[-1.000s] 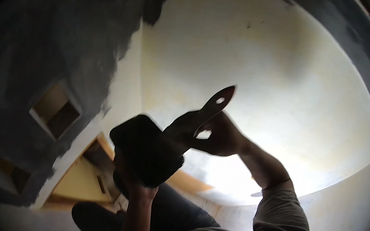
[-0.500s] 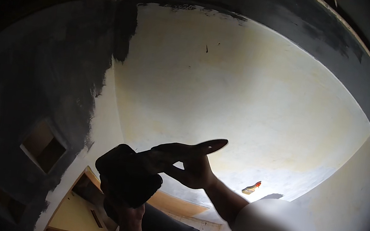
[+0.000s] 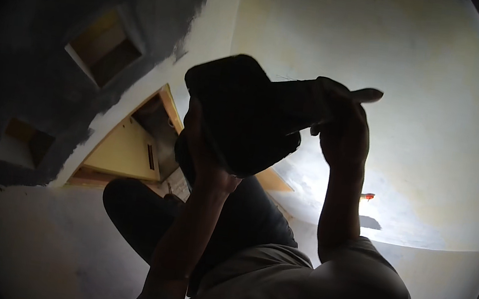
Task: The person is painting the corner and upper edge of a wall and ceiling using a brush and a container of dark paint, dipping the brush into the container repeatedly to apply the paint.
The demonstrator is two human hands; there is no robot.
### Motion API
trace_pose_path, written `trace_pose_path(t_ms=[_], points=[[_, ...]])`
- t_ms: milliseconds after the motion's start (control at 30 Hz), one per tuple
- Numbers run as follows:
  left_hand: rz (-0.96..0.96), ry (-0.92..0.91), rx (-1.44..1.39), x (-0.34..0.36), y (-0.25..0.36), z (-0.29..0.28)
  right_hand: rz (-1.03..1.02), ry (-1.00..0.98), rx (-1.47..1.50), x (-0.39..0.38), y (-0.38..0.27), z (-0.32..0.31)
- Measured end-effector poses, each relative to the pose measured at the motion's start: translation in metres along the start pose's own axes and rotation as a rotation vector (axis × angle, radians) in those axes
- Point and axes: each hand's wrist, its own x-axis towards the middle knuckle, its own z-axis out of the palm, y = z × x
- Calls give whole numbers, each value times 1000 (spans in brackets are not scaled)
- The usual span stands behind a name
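My left hand (image 3: 209, 160) is raised and grips a dark, flat board (image 3: 238, 110) from underneath; the board shows only as a silhouette. My right hand (image 3: 343, 136) is closed around a flat-bladed tool (image 3: 365, 95). The blade lies nearly level, its pale tip sticking out to the right, and the rest of it meets the board's right edge. Both forearms rise from the lower edge against a bright, pale wall (image 3: 418, 82). What lies on the board is hidden by the backlight.
A dark grey painted area covers the left wall, with two recessed niches (image 3: 103, 47) (image 3: 24, 142). A yellow-framed opening (image 3: 131, 144) sits below them. A small orange-red object (image 3: 367, 196) lies by the wall's foot. My dark-trousered knee (image 3: 140, 212) is at lower centre.
Both hands and the board have risen and grown larger in the picture. The blade, upright a second ago, has turned level against the board's edge. The view has swung, bringing the niches higher.
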Motion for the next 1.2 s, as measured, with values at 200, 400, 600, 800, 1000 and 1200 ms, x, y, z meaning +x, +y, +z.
trace_pose_path(t_ms=[200,400,600,800,1000,1200], points=[[-12,-5,49,4,1,-8,351,-108,666,34,5,-5],[-18,-125,80,4,-10,-20,171,-159,422,51,-8,10],[-77,-15,51,-10,-11,-13,-83,-148,144,55,-21,28],[-76,-11,182,-14,-10,-11,-110,-61,106,54,-21,22],[193,-46,340,0,-28,4,-91,-15,348,42,-2,5],[-125,-88,-96,20,-24,18,-280,-54,-15,24,-8,-14]])
